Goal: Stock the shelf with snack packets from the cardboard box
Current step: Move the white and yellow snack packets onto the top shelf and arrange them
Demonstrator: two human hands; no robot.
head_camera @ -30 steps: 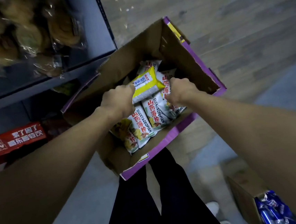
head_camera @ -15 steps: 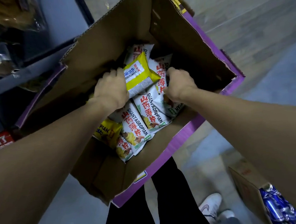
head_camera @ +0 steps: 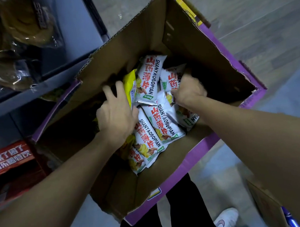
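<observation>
Head view: the cardboard box (head_camera: 194,45) sits open in front of me, brown inside and purple outside, its flaps standing up, right beside the shelf (head_camera: 34,95) on my left. The snack packets (head_camera: 151,78) lie low in the middle of the box, face up and overlapping. They are white with red characters, and the lettering runs along their length. Their long axes run roughly away from me. The far ones lean a little to the right and the near ones a little to the left. One yellow packet (head_camera: 129,82) stands on its edge at the left of the pile.

My left hand (head_camera: 116,116) is down in the box with the fingers (head_camera: 119,88) spread and fairly straight, lying against the yellow packet, with the thumb side touching a white one. My right hand (head_camera: 189,89) is at the right of the pile, knuckles up and fingers curled down among the white packets. The tips are hidden and blurred, so I cannot tell whether they pinch one.

On the shelf's upper level are clear bags of baked goods (head_camera: 18,30), and on the lower level a red carton (head_camera: 9,159). At the lower right stands a second box (head_camera: 264,203). Below the purple edge I see my black trousers (head_camera: 184,210) and a white shoe (head_camera: 225,219).
</observation>
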